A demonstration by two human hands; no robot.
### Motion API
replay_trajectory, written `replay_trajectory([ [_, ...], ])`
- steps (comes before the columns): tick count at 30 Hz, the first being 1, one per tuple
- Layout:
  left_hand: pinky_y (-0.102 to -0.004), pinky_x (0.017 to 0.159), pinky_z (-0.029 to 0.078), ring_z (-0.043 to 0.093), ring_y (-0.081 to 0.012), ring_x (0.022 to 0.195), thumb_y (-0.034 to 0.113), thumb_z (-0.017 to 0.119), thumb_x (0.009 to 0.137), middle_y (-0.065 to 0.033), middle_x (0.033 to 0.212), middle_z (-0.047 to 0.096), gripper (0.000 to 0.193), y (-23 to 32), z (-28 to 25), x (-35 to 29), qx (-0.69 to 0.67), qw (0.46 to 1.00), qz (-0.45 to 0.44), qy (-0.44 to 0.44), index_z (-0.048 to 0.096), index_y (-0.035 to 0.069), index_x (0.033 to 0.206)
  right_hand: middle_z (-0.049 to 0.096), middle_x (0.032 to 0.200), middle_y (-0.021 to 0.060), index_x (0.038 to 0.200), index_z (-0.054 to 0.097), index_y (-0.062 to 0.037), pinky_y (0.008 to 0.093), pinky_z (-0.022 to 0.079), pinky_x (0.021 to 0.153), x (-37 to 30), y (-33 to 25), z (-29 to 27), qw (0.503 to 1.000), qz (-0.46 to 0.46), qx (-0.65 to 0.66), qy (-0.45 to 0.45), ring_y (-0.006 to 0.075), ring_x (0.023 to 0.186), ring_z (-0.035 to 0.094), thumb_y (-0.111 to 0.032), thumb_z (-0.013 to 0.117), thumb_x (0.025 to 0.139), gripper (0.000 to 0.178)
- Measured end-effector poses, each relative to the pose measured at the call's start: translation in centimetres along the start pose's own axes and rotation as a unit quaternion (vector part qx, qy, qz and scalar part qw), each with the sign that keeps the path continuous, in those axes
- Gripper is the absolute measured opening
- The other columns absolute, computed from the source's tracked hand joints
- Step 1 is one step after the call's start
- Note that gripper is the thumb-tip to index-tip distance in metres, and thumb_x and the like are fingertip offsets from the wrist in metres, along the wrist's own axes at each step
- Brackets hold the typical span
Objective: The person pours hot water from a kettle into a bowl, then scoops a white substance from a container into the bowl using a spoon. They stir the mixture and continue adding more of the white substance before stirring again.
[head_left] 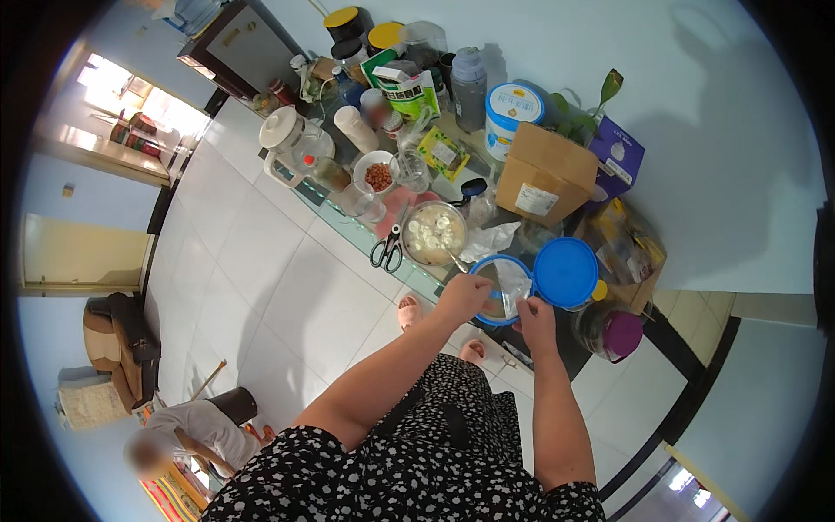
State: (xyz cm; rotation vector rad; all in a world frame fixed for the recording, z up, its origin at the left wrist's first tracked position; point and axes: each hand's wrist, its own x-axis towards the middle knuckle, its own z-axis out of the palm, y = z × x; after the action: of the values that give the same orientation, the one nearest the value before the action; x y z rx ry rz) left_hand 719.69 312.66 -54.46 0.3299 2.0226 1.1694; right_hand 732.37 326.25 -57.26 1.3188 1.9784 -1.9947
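A round tub [481,321] with a blue rim stands near the table's front edge, with a white, crinkled plastic bag [515,283] in its mouth. My right hand [537,326] pinches the bag's edge at the tub's right side. At the left rim my left hand [465,297] is closed; whatever its fingers hold is hidden. Touching the tub on the right is a blue lid [565,271]. To the left is a metal bowl [433,233] of white slices in liquid, a spoon [456,262] leaning in it. Black-handled scissors [387,252] lie beside the bowl, over the table edge.
Behind stand a cardboard box [548,174], a white tub with a blue lid [513,116] and a grey bottle [470,87]. A purple-lidded jar [613,334] is at the right. Leftward are a white pitcher [291,139] and glass cups [363,204]. A person [213,435] sits far left.
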Motion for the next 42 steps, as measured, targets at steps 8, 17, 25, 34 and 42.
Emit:
replay_trajectory([
  [8,-0.0267,0.075,0.054,0.066,-0.0187,0.09,0.011,0.049,0.092,-0.0124,0.101,0.065,0.032,1.5,-4.7,-1.8,-0.208,0.965,-0.153,-0.049,0.056,-0.006,0.118,0.046,0.093,0.009,0.083,0.06,0.0043,0.026,0.052,0.051,0.4,0.7,-0.1,1.0,0.01,0.004,0.004,0.014,0.063,0.055,-0.023,0.064,0.086,0.028],
  [17,-0.0274,0.085,0.051,0.062,-0.0175,0.1,0.013,0.052,0.093,-0.0118,0.105,0.065,0.029,0.1,-11.8,-3.8,-0.297,0.951,-0.088,-0.002,0.057,-0.003,0.117,0.051,0.089,0.0078,0.087,0.061,0.0047,0.0267,0.052,0.053,0.1,-0.2,-0.4,0.999,0.032,-0.02,0.0,0.0148,0.068,0.057,-0.023,0.063,0.087,0.028],
  [25,-0.0281,0.085,0.049,0.063,-0.0194,0.098,0.006,0.057,0.086,-0.0062,0.118,0.063,0.021,-6.3,-11.6,1.4,0.096,0.972,0.087,0.197,0.066,0.005,0.106,0.055,0.076,0.004,0.081,0.06,0.0018,0.0239,0.05,0.052,0.1,-0.1,-0.1,1.0,0.018,-0.022,0.005,0.0107,0.062,0.056,-0.023,0.061,0.089,0.026],
  [34,-0.0316,0.077,0.052,0.065,-0.0247,0.089,0.004,0.056,0.085,-0.0052,0.112,0.065,0.023,-6.0,-11.6,1.3,0.095,0.949,0.159,0.256,0.066,0.008,0.105,0.05,0.074,0.0046,0.079,0.059,0.0033,0.0245,0.048,0.05,0.0,0.3,-0.3,1.0,0.018,-0.003,0.007,0.0109,0.06,0.052,-0.023,0.063,0.087,0.028],
  [42,-0.0356,0.08,0.051,0.063,-0.0268,0.093,0.006,0.054,0.082,-0.0075,0.102,0.066,0.029,1.4,-7.7,-4.0,0.242,0.932,0.269,0.016,0.062,0.008,0.109,0.048,0.086,0.0092,0.078,0.058,0.0048,0.0263,0.045,0.049,0.8,1.7,-1.1,1.0,-0.01,0.004,0.012,0.0126,0.062,0.052,-0.024,0.062,0.088,0.031],
])
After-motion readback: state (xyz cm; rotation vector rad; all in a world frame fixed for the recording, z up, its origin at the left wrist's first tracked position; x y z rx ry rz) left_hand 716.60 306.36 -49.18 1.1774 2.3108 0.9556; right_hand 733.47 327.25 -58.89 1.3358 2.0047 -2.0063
